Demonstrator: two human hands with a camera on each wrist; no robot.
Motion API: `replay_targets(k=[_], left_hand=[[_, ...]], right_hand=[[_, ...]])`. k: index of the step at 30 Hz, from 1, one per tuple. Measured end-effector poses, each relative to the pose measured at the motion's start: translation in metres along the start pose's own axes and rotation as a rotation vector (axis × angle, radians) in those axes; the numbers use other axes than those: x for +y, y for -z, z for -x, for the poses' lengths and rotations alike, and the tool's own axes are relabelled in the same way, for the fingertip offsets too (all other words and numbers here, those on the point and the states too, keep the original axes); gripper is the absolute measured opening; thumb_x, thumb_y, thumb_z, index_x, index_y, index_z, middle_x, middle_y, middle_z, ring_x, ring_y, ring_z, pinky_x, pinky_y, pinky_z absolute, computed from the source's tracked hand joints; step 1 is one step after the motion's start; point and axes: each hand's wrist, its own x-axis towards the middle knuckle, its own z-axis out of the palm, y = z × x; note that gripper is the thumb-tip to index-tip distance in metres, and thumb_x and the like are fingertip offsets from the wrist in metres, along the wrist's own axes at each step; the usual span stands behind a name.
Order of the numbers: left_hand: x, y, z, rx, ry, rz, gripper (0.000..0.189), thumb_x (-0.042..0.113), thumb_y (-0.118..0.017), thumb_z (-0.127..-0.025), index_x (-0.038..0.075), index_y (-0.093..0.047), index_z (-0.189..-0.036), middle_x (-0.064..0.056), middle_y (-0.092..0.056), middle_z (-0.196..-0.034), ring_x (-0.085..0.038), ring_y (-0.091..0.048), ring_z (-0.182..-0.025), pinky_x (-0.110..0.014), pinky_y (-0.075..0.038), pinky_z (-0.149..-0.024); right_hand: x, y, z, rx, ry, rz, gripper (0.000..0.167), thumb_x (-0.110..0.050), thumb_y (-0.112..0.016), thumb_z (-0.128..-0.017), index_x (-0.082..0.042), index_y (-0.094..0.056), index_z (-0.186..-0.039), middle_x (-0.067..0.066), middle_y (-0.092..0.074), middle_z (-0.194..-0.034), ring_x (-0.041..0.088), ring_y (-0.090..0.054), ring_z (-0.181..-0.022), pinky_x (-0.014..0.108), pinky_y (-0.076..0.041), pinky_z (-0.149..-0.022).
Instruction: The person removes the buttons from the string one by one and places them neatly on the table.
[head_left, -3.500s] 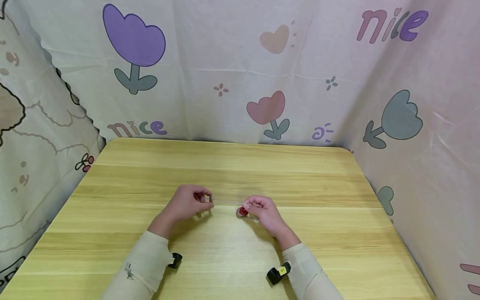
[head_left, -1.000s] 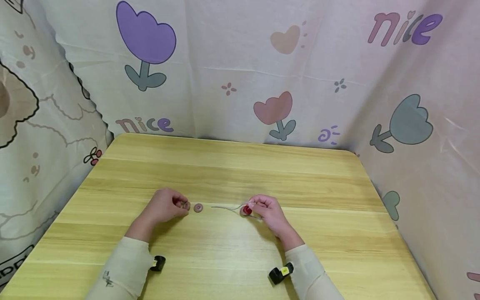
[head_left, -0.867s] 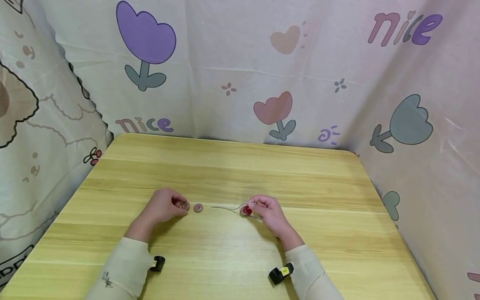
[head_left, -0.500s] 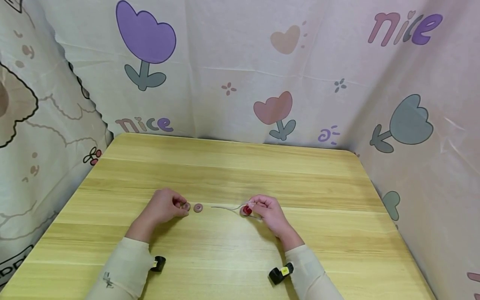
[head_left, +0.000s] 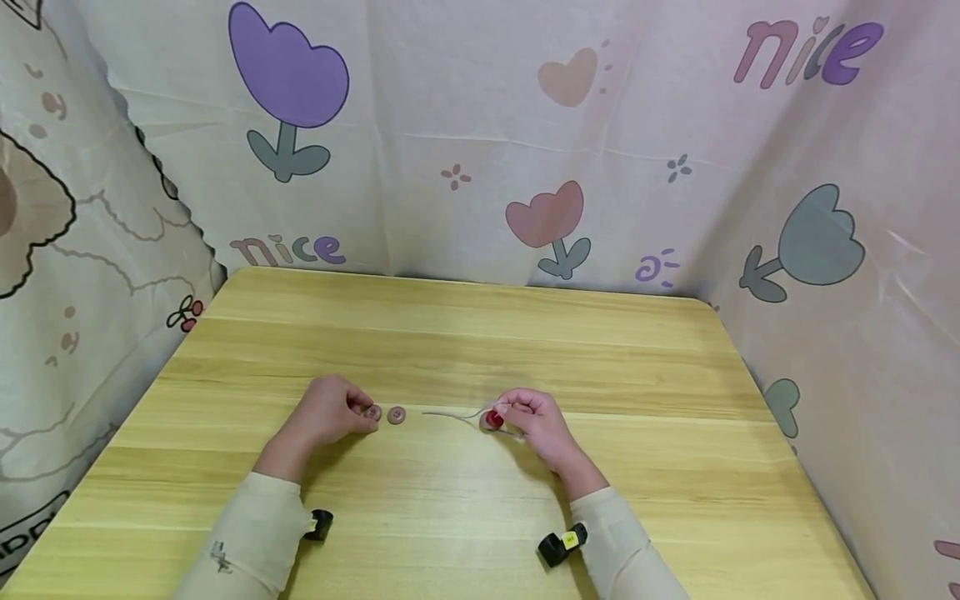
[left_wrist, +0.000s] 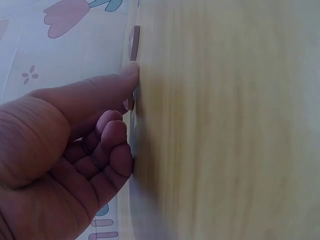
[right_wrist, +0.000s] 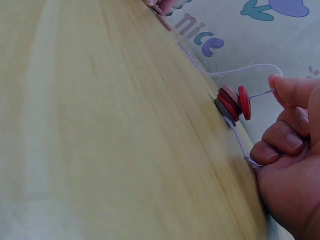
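My left hand (head_left: 330, 412) rests low at the table's middle left, its thumb and fingertips around a flat, dusky pink button (head_left: 373, 412). Just to its right lies a second dusky pink button (head_left: 396, 415), which stands past the thumb tip in the left wrist view. My right hand (head_left: 531, 421) pinches a thin pale string (right_wrist: 245, 69) between thumb and index finger. Several red, pink and dark buttons (right_wrist: 231, 102) are threaded on this string and hang together at the tabletop. One string end trails left toward the loose buttons; the other, knotted, runs under my right palm.
The pale wooden table (head_left: 450, 517) spreads around both hands. Behind and beside it hangs a printed curtain (head_left: 420, 100). Black wrist cameras (head_left: 562, 546) are strapped at both sleeves.
Since the earliest frame my left hand has moved left, off the string, which now lies slack. A loose button has come into view; the left-hand button has tipped flat. The right hand barely moved.
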Motion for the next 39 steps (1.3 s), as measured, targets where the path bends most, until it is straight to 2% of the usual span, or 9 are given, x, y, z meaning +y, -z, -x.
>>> replay_targets(k=[10, 16, 19, 24, 30, 39], left_hand=[[-0.001, -0.001, -0.003, 0.002, -0.015, 0.014, 0.024, 0.012, -0.088, -0.075, 0.001, -0.077, -0.093, 0.002, -0.06, -0.07, -0.017, -0.054, -0.068, -0.036, -0.048, -0.067], [0.003, 0.0, -0.001, -0.015, 0.004, 0.032, 0.029, 0.011, -0.087, -0.076, -0.001, -0.076, -0.099, 0.001, -0.06, -0.071, -0.017, -0.054, -0.069, -0.036, -0.048, -0.069], [0.009, 0.001, -0.002, -0.012, 0.002, 0.048, 0.035, 0.013, -0.087, -0.077, -0.003, -0.074, -0.105, 0.0, -0.061, -0.073, -0.018, -0.054, -0.069, -0.036, -0.047, -0.066], [0.023, 0.0, -0.007, -0.011, -0.053, 0.056, 0.044, 0.023, -0.087, -0.079, -0.004, -0.073, -0.11, 0.001, -0.059, -0.071, -0.017, -0.052, -0.067, -0.037, -0.047, -0.068], [0.04, -0.007, -0.015, -0.04, -0.079, 0.082, 0.039, 0.014, -0.084, -0.077, -0.003, -0.073, -0.11, 0.001, -0.058, -0.07, -0.016, -0.052, -0.063, -0.035, -0.047, -0.068], [0.058, -0.021, -0.028, -0.054, -0.138, 0.089, 0.037, 0.016, -0.086, -0.078, -0.002, -0.075, -0.108, 0.002, -0.059, -0.07, -0.015, -0.053, -0.062, -0.032, -0.046, -0.063]], right_hand=[[-0.001, 0.002, 0.0, -0.001, 0.0, -0.014, 0.018, -0.002, -0.062, -0.098, 0.015, -0.064, -0.101, 0.028, -0.069, -0.096, 0.024, -0.068, -0.086, 0.032, -0.052, -0.078], [-0.001, 0.001, -0.001, -0.011, 0.001, -0.019, 0.02, -0.007, -0.064, -0.097, 0.013, -0.065, -0.098, 0.024, -0.07, -0.094, 0.021, -0.068, -0.085, 0.03, -0.051, -0.078], [0.0, 0.002, -0.001, -0.008, 0.01, -0.01, 0.021, -0.009, -0.065, -0.096, 0.013, -0.065, -0.097, 0.023, -0.07, -0.092, 0.019, -0.066, -0.082, 0.029, -0.05, -0.075], [0.001, 0.002, -0.001, -0.013, 0.021, -0.019, 0.021, -0.008, -0.065, -0.096, 0.013, -0.065, -0.097, 0.022, -0.071, -0.091, 0.021, -0.068, -0.084, 0.03, -0.051, -0.077], [0.002, 0.002, 0.0, -0.021, 0.022, -0.02, 0.019, -0.006, -0.063, -0.096, 0.012, -0.066, -0.1, 0.023, -0.071, -0.093, 0.024, -0.069, -0.086, 0.033, -0.053, -0.081], [0.002, 0.002, 0.0, -0.018, 0.043, 0.006, 0.018, -0.007, -0.063, -0.096, 0.009, -0.067, -0.1, 0.018, -0.071, -0.089, 0.021, -0.068, -0.081, 0.031, -0.052, -0.076]])
